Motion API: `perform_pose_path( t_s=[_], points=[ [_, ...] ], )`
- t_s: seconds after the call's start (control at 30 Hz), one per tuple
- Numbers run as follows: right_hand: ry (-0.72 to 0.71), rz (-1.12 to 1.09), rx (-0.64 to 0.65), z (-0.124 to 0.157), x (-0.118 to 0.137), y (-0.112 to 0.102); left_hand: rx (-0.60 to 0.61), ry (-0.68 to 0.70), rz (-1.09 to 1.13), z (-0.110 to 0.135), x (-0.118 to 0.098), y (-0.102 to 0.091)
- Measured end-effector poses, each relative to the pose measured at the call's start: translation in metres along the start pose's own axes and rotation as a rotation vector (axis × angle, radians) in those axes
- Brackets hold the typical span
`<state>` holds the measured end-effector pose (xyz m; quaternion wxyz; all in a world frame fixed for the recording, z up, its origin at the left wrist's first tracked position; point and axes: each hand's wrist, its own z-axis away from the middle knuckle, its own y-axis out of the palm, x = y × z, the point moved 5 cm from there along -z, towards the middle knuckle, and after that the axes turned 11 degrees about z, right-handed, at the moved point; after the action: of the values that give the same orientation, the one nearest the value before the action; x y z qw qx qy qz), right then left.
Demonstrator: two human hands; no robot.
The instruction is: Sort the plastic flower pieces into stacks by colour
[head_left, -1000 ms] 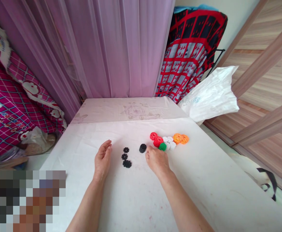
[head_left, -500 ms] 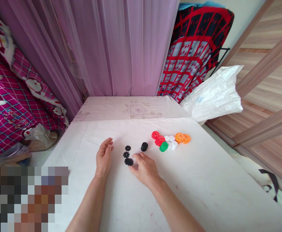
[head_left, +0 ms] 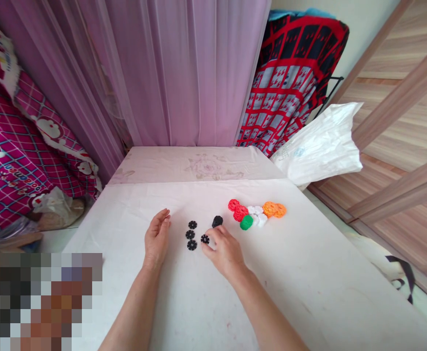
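Between thumb and fingers, my right hand (head_left: 223, 249) pinches a black notched disc (head_left: 205, 239), just above the white tabletop. Left of it, three more black discs form a short column: a far disc (head_left: 192, 224), a middle disc (head_left: 190, 234) and a near disc (head_left: 192, 245). A black stack of discs (head_left: 217, 221) stands just beyond my right fingers. My left hand (head_left: 157, 237) rests on its edge at the left of the column, fingers loosely stretched and holding nothing.
Red discs (head_left: 238, 209), a green disc stack (head_left: 246, 223), white discs (head_left: 258, 215) and orange discs (head_left: 275, 209) lie in a group on the white-covered table (head_left: 308, 263). A white bag (head_left: 319, 146) stands at the table's right edge. A purple curtain (head_left: 184, 73) hangs behind.
My right hand has moved slightly right, away from the column, with a black disc in its fingers. The near disc in the column now lies uncovered. My left hand stays put.
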<state>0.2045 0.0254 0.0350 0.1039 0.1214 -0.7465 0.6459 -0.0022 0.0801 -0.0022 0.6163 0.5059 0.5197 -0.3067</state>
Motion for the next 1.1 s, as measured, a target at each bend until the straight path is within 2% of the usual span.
perform_pose_path(
  t_s=[0.1, 0.23, 0.37, 0.6, 0.7, 0.83, 0.93, 1.1],
  points=[
    [0.058, 0.015, -0.109, -0.013, -0.023, -0.02, 0.002, 0.001, -0.011, 0.0, 0.001, 0.0],
    [0.088, 0.1, -0.12, -0.034, -0.037, -0.035, -0.003, 0.02, -0.025, 0.0, 0.0, 0.0],
    [0.093, 0.181, -0.05, -0.043, -0.034, -0.036, 0.001, 0.027, -0.033, 0.0, 0.0, 0.0],
    [0.104, 0.196, 0.013, -0.044, -0.031, -0.034, 0.006, 0.012, -0.038, -0.001, 0.001, 0.0],
    [0.103, 0.18, -0.003, -0.043, -0.032, -0.035, 0.004, 0.013, -0.034, -0.001, 0.001, -0.001],
    [0.077, 0.122, -0.099, -0.03, -0.031, -0.037, 0.011, 0.016, -0.026, 0.0, 0.001, -0.001],
    [0.04, 0.074, -0.121, -0.011, -0.021, -0.03, 0.015, 0.02, -0.029, 0.0, 0.001, 0.0],
    [-0.09, 0.034, 0.047, 0.013, 0.019, 0.003, 0.003, 0.018, -0.027, -0.001, 0.002, 0.0]
  ],
)
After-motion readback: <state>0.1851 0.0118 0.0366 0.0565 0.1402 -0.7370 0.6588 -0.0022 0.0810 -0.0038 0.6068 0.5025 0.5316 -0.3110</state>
